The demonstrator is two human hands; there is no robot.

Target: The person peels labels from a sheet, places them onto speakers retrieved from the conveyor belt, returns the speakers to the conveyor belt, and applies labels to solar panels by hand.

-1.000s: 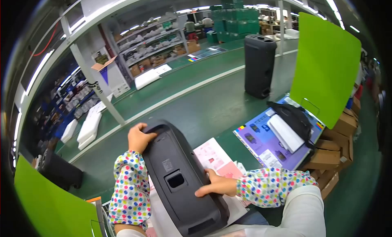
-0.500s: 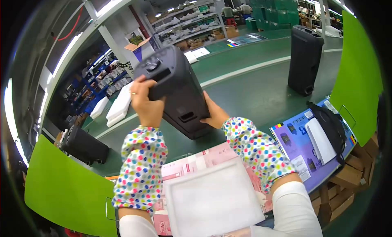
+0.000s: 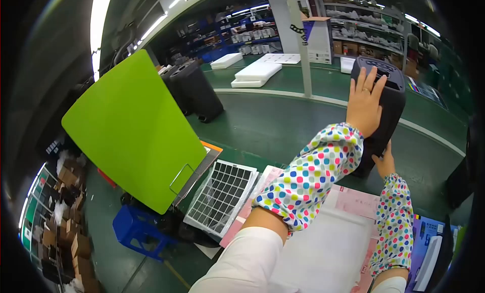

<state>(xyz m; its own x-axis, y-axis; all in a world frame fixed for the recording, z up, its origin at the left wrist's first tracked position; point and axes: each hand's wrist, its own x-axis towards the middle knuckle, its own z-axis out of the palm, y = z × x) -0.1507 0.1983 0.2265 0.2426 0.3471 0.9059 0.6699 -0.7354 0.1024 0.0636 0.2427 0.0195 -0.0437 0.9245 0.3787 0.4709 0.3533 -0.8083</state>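
Note:
A tall black speaker (image 3: pixel 388 108) stands upright on the green work surface (image 3: pixel 268 118), right of centre. My left hand (image 3: pixel 365 105) lies against its upper part, fingers spread near the top edge, with a ring on one finger. Low on the same speaker, my right hand (image 3: pixel 386 161) touches its side with fingers apart. Both forearms wear dotted sleeves. Nearer to me lies a white foam tray (image 3: pixel 328 247) on pink printed cardboard (image 3: pixel 353 197).
A green panel (image 3: pixel 136 131) rises at the left, above a blue stool (image 3: pixel 136 230). Beside it lies a gridded panel (image 3: pixel 222 194). More black speakers (image 3: pixel 194 91) stand behind. White foam pieces (image 3: pixel 256 73) lie beyond the rail. A purple printed box (image 3: pixel 424 232) is at the lower right.
The speaker has gone from tilted in my hands to upright on the green surface. My left hand has flattened against it. The view has swung left, bringing the stool and gridded panel into sight.

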